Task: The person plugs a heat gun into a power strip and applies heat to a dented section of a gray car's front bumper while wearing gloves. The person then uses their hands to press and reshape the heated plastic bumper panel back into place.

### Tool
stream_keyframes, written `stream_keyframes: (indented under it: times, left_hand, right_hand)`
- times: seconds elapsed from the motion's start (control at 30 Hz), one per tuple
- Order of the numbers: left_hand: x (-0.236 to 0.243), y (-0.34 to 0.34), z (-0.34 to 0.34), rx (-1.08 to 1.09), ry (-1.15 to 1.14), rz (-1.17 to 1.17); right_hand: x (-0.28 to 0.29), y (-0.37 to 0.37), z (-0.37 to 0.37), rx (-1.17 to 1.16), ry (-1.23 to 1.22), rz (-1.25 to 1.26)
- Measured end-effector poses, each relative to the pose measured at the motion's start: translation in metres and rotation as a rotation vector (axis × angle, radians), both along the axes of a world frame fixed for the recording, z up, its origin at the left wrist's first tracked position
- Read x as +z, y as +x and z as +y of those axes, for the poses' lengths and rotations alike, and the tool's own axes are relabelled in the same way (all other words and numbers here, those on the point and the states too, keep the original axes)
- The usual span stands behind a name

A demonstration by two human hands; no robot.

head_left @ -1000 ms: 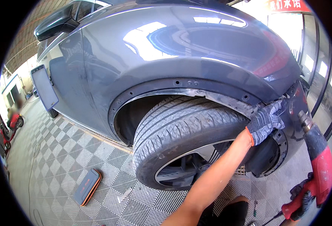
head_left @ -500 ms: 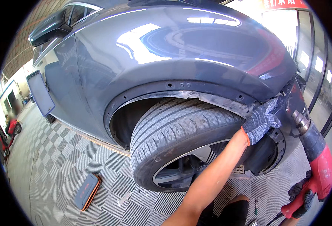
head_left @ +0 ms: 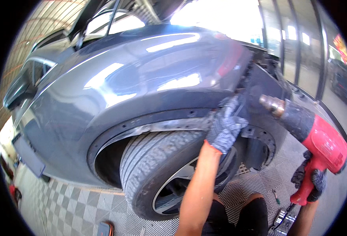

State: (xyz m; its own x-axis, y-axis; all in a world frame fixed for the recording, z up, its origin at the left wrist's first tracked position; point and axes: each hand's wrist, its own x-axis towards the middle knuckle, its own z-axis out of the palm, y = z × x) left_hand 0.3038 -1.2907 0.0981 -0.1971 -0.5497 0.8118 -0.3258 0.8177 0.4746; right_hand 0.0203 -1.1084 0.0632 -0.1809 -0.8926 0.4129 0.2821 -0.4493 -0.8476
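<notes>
My left hand [head_left: 228,126], in a grey knitted glove with an orange cuff, is closed on the edge of the dark bumper [head_left: 262,100], where it meets the fender. The fingertips are partly hidden and blurred. My right hand [head_left: 318,183], in a dark glove, is wrapped round the handle of a red and black heat gun [head_left: 325,143]. Its metal nozzle points left toward the bumper edge, apart from it. The grey fender [head_left: 142,84] curves over the wheel, and along its arch runs a bare strip with several holes.
Below the arch the tyre [head_left: 150,165] stands turned outward. A black case [head_left: 105,229] with orange trim lies on the patterned floor. Near my knees are a small screwdriver [head_left: 276,196] and an open tool set [head_left: 284,221]. A flat panel [head_left: 27,154] leans by the car door.
My view has shifted, showing the raised hood and more of the front. The heat gun has come up, and its nozzle is nearer the upper bumper edge. My left hand stays at the fender-bumper joint.
</notes>
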Motion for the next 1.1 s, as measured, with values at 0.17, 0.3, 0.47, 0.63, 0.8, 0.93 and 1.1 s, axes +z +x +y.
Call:
stream_keyframes:
  times: [0.17,0.3,0.47,0.63,0.8,0.93,1.1]
  left_hand:
    - [0.000,0.008,0.008,-0.055,0.088,0.021]
    - [-0.012,-0.015,-0.009,-0.024,-0.121,-0.051]
    - [-0.006,-0.004,-0.006,-0.087,0.056,-0.007]
    - [-0.013,0.001,-0.007,-0.006,0.015,-0.047]
    - [-0.013,0.002,-0.006,-0.172,0.174,0.093]
    - [-0.023,0.010,-0.009,-0.117,0.202,0.057]
    - [-0.016,-0.002,-0.007,-0.309,0.347,0.249]
  right_hand:
    - [-0.007,0.007,-0.006,-0.046,-0.031,0.033]
    - [-0.012,-0.012,0.000,-0.152,0.030,0.064]
    - [-0.003,-0.008,0.004,-0.035,0.028,0.044]
    - [-0.003,-0.001,0.003,-0.027,0.055,0.029]
    - [-0.002,-0.006,0.004,-0.005,0.088,0.040]
    - [-0.005,-0.008,0.002,-0.076,0.093,0.079]
    - [-0.018,-0.016,0.001,-0.226,0.080,0.335]
